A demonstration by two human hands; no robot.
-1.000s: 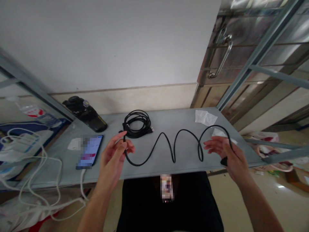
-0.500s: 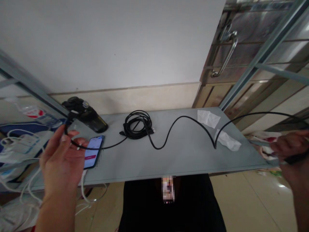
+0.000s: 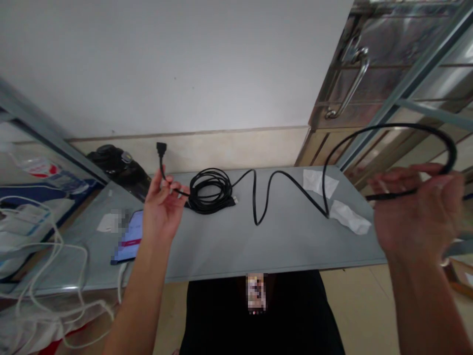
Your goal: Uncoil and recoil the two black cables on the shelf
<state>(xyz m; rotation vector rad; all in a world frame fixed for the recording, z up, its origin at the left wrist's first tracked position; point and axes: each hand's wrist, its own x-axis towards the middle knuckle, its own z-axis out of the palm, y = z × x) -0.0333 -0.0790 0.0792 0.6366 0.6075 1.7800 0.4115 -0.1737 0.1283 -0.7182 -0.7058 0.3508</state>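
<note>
A black cable (image 3: 260,217) lies coiled (image 3: 203,209) near the middle of the grey table, with a small plug (image 3: 234,201) at the coil's right edge. My left hand (image 3: 162,209) pinches a short length of the cable left of the coil; a black connector (image 3: 161,149) sticks up above the fingers. From the coil the cable runs in waves to the right, then rises in a wide arch into my right hand (image 3: 417,212). That hand is closed on it between thumb and fingers, and a dark cable end (image 3: 380,196) points left from the grip.
A phone (image 3: 129,241) with a lit screen lies left of my left forearm, and a dark bottle (image 3: 120,170) rests behind. Two crumpled white tissues (image 3: 320,183) lie at the right. White cords (image 3: 55,251) hang at the left edge. Metal posts (image 3: 410,88) rise at both sides.
My left hand has moved right toward the coil, its connector now upright. My right hand has come inward, and the cable beside it has risen into a higher arch.
</note>
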